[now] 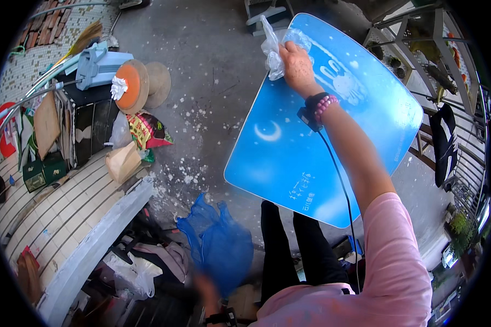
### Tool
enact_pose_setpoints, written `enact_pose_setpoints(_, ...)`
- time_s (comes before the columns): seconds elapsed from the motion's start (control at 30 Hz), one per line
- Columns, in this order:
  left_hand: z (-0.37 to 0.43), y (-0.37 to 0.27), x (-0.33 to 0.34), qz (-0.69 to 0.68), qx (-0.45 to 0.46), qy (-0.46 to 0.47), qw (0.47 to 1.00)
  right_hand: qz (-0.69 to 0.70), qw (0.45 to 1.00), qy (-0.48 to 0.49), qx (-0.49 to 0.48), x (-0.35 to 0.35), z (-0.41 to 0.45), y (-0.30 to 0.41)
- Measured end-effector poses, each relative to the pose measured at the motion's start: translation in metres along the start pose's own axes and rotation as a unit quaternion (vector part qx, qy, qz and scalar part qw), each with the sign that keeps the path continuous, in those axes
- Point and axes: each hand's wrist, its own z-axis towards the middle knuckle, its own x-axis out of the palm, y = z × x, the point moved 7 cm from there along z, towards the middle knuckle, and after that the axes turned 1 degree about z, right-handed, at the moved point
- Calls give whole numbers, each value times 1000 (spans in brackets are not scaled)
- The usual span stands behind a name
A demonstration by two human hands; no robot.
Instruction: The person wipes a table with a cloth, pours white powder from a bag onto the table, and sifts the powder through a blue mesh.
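My right hand point(297, 67) is closed on a crumpled clear plastic bag point(275, 61) at the far left corner of a blue printed tabletop point(245, 163). A pink bead bracelet and a dark band with a cabled device are on that wrist. Low in the picture, my left hand point(206, 290) is blurred, beside the lower edge of a blue mesh bag point(225, 249); whether it touches the bag cannot be told. White plastic bags point(139, 274) and cloth lie to its left.
A wooden cable spool point(147, 86) with an orange face stands on the concrete floor at the left. Near it are a snack bag point(147, 128), a brown paper bag point(123, 162) and a tiled ledge point(65, 212). Metal railings point(470, 155) run along the right; a plastic chair point(270, 14) is beyond the table.
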Motion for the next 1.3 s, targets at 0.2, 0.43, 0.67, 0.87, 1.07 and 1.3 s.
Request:
enact_pose_setpoints(0.2,-37,-22,36,-267,-89,-86,956,85,979,108,-152,60,-125,123)
enact_pose_setpoints(0.43,-50,-27,41,-130,12,-46,990,174,930,219,-240,64,-244,191)
enact_pose_setpoints(0.67,-22,6,44,-98,113,-16,989,107,913,308,-245,-17,-352,116)
enact_pose_setpoints(0.87,0,19,48,-96,184,-42,977,-236,677,687,118,-185,-585,-146)
enact_pose_setpoints(1.07,4,54,59,-136,142,-15,980,13,960,275,39,-178,-390,-7)
enact_pose_setpoints(1.3,-14,12,36,-191,158,-3,969,21,991,134,-11,4,-268,113)
